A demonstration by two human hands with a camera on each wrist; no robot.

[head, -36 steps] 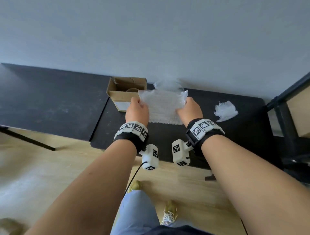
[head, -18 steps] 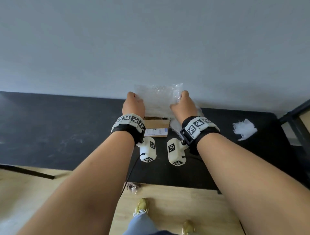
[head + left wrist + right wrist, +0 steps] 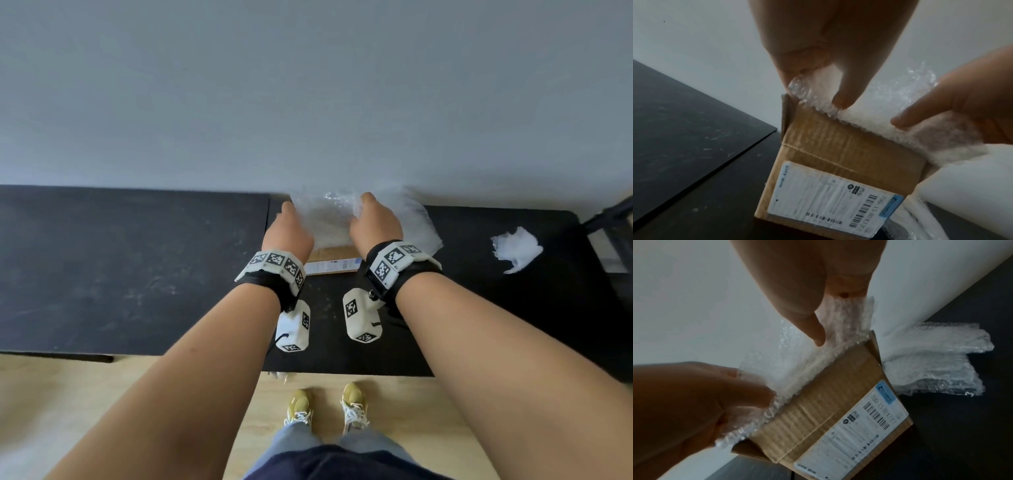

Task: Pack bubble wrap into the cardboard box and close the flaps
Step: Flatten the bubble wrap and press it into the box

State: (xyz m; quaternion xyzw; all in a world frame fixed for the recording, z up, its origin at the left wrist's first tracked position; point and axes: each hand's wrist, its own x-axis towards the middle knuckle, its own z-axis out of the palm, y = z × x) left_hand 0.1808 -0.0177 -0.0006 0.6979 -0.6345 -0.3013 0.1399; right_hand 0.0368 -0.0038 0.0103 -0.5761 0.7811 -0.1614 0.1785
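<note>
A brown cardboard box [image 3: 334, 254] with a white label stands at the back of the black table [image 3: 479, 308], against the wall. A clear bubble wrap sheet [image 3: 327, 219] hangs into its open top. My left hand [image 3: 287, 229] pinches the sheet's left edge [image 3: 813, 91] between thumb and fingers, just above the box's left corner [image 3: 789, 104]. My right hand [image 3: 373, 222] pinches the right edge [image 3: 840, 318] the same way above the box [image 3: 828, 402]. The box's inside is hidden by the sheet and my hands.
More folded bubble wrap [image 3: 931, 361] lies on the table right of the box. A crumpled white piece [image 3: 515, 248] sits further right. A second dark tabletop [image 3: 120, 267] adjoins on the left. The grey wall stands directly behind the box.
Both hands carried the sheet from in front of me to above the box, then lowered it into the open top. My view has shifted so the box is now centred.
</note>
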